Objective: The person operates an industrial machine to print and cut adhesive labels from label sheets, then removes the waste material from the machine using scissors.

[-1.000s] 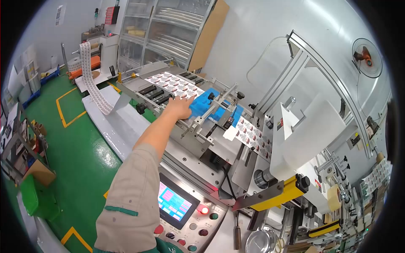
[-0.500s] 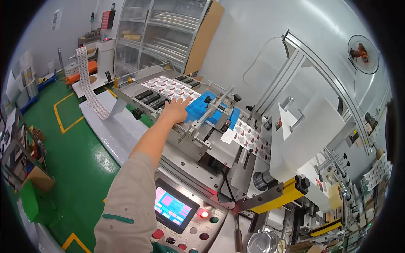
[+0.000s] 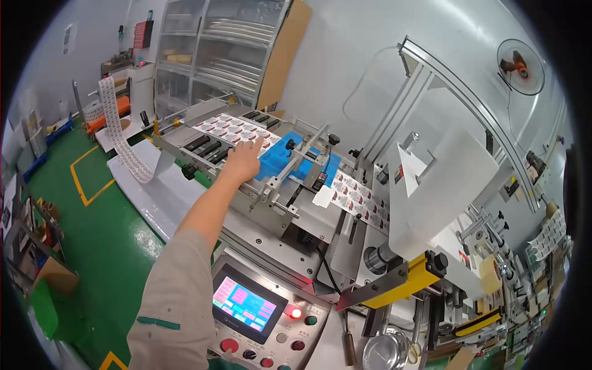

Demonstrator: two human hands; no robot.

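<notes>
My left hand (image 3: pixel 243 162) reaches over the machine bed, palm down, its fingers extended onto the near edge of a printed label sheet (image 3: pixel 231 129). Nothing is gripped in it. Just right of the fingers, a blue sheet (image 3: pixel 285 161) lies flat beneath a metal bar frame (image 3: pixel 298 159). Beyond that frame, another stretch of printed labels (image 3: pixel 361 200) continues to the right, with a white tab of paper (image 3: pixel 322 196) at its near left corner. My right hand is out of view.
Below my forearm sits a control panel with a lit touchscreen (image 3: pixel 245 303) and a glowing red button (image 3: pixel 296 313). A yellow bar (image 3: pixel 404 282) juts across at right. A screwdriver (image 3: pixel 349 345) and a metal dish (image 3: pixel 382 351) lie nearby. A label strip (image 3: pixel 117 126) hangs at left.
The whole view has shifted, so the machine appears slightly further left and the panel shows more. My left hand stays on the label sheet beside the blue sheet.
</notes>
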